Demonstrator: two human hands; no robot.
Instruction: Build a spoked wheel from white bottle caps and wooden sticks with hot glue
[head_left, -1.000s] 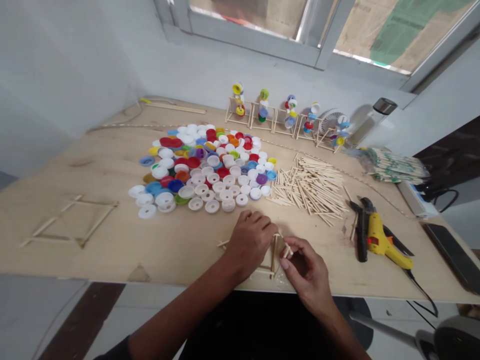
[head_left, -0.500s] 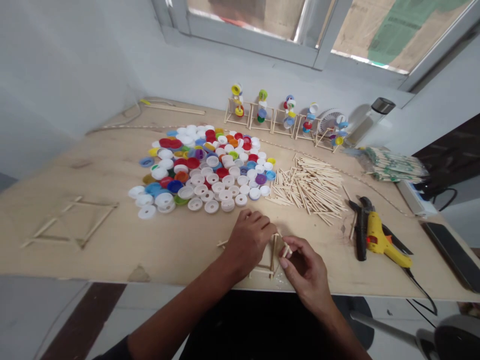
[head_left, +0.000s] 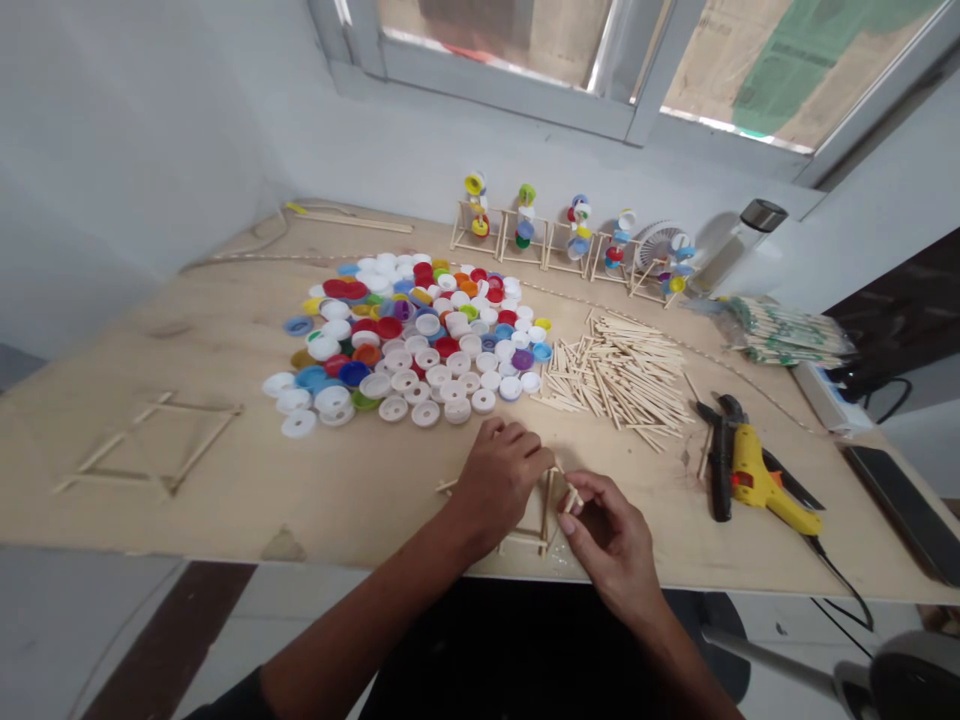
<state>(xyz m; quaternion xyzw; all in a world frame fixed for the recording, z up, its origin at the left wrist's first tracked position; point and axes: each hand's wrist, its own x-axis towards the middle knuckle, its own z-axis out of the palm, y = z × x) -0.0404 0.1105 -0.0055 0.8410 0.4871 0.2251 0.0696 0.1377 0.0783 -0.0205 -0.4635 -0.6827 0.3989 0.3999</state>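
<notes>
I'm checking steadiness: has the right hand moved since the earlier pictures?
No, the right hand shows no clear shift either way against the stick pile.

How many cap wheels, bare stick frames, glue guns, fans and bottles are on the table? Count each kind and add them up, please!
Cap wheels in stick stands: 5
Bare stick frames: 2 (the left frame and the front frame, partly hidden)
Yellow glue gun: 1
Small fan: 1
Bottle: 1
Total: 10
</notes>
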